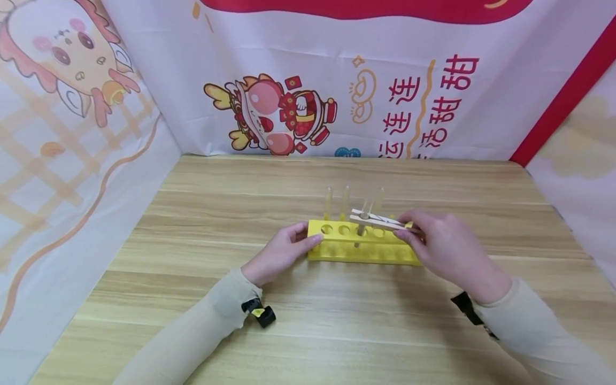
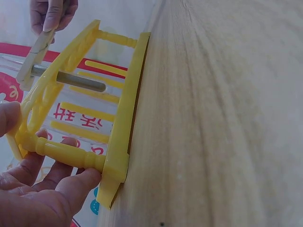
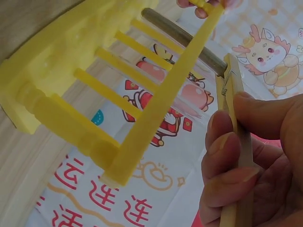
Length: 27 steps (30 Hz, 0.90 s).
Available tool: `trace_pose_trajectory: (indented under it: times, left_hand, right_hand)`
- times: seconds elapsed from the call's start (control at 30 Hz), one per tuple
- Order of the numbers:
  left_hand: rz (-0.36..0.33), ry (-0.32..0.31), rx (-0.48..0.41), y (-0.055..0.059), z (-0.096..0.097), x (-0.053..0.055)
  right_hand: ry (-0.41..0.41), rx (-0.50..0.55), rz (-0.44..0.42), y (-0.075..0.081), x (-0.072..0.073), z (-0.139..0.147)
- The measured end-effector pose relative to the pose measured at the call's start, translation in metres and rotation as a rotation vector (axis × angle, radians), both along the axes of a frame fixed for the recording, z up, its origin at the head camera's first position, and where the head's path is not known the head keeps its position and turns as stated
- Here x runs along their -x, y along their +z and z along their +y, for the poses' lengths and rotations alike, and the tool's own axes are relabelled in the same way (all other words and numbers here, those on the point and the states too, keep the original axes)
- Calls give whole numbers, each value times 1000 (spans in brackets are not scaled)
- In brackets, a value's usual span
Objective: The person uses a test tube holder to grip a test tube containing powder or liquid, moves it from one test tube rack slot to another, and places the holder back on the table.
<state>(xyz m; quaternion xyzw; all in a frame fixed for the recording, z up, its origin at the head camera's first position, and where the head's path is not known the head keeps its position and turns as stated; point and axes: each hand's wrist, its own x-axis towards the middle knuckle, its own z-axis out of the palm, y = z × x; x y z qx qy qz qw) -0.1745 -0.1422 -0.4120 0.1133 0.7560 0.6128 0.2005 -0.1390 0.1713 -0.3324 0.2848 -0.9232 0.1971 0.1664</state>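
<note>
- The right hand [image 1: 447, 248] is gripping a wooden clamp [image 3: 244, 146] in curled fingers; oversqueezing risks springing its tips apart.
- Beyond those fingers, the tube [image 2: 80, 81] is hanging through the rack [image 2: 129, 109]; sideways pulling risks chipping it.
- Left hand [image 1: 284, 254] fingers are holding the rack's end; slackening risks tipping.

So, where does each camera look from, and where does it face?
Head: worn there, facing forward and down at the yellow rack; left hand, right hand, sleeves show.
Left wrist: worn there, facing the rack's end; both hands show.
Right wrist: worn there, facing wooden clamp and rack; both hands.
Wrist views share the dark tube.
</note>
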Motion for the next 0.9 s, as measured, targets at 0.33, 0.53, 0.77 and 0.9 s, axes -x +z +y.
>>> trace_pose_trajectory:
  times: [0.33, 0.53, 0.77, 0.9]
  left_hand:
    - [5, 3, -2, 1, 0, 0]
    - [6, 6, -2, 1, 0, 0]
    - [13, 1, -6, 1, 0, 0]
    - [16, -2, -14, -1, 0, 1]
  right_hand:
    - [-22, -11, -52, -6, 0, -1]
    - [-34, -24, -69, -8, 0, -2]
    - [-47, -35, -74, -12, 0, -2]
    - [-46, -36, -69, -14, 0, -2]
